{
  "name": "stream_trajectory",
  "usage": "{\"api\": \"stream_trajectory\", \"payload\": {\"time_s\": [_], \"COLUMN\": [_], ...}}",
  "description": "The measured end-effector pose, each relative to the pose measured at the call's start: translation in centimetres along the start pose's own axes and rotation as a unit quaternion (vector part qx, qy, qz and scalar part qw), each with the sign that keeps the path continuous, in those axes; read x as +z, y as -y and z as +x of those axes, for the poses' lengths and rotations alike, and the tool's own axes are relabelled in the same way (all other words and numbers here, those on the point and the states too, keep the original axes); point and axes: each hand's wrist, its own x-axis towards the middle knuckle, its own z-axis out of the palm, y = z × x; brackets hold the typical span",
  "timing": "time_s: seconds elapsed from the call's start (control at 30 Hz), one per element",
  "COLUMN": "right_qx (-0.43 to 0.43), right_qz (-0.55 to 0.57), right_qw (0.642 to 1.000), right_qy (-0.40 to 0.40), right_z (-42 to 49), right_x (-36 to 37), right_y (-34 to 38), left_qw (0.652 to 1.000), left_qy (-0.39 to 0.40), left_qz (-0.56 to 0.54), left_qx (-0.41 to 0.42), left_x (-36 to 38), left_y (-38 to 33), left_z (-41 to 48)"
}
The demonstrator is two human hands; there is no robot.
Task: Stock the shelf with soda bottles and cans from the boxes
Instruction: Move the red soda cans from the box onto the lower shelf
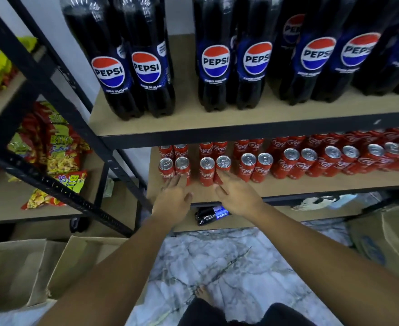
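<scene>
Small shop or stockroom: black metal shelf (217,134) with rows of Pepsi bottles (215,64) above the left grip (172,198), Coke cans (248,165) just ahead of it, snack bags (62,149) off to its left, boxes (12,274) on floor (217,260).

Person, seen from the head camera.

Left hand (172,201), centre of the frame, and right hand (238,196), just right of it: both bare.

Left forearm (113,278), lower left: bare along its whole visible length, from the wrist to the bottom edge of the frame.

Right forearm (323,262), lower right: likewise bare from the wrist to the frame edge.

Foot (203,295), lower centre: bare and blurred, partly covered by cloth.

Garment (205,314), bottom centre: plain black or near-black cloth showing as two rounded masses side by side. Whether it is shorts or trousers cannot be told.
</scene>
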Motion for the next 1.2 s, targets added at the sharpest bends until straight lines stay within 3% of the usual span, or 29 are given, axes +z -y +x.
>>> {"api": "stream_trajectory", "payload": {"time_s": [0.4, 0.6, 0.8, 1.1, 1.2], "right_qx": [-0.04, -0.06, -0.042, 0.029, 0.073], "right_qz": [-0.052, -0.028, 0.039, 0.135, 0.138], "right_qw": [0.997, 0.997, 0.998, 0.986, 0.983], "right_qy": [0.037, 0.027, 0.014, -0.094, -0.096], "right_z": [-11.4, -13.1, -11.3, 1.9, 5.4], "right_x": [-5.3, -6.5, -5.6, 0.8, 2.7], "right_y": [-6.3, -6.8, -5.8, -6.1, -6.7], "left_qw": [1.0, 1.0, 0.998, 0.99, 0.99], "left_qy": [-0.007, -0.014, -0.037, -0.088, -0.093], "left_qz": [0.0, 0.006, -0.044, -0.102, -0.101], "left_qx": [0.009, -0.007, -0.017, -0.034, -0.033], "left_x": [1.4, 1.3, 1.2, 5.1, 6.2], "left_y": [-14.1, -17.0, -14.7, -5.9, -4.5], "left_z": [-7.6, -9.7, -7.7, 4.7, 7.9]}}
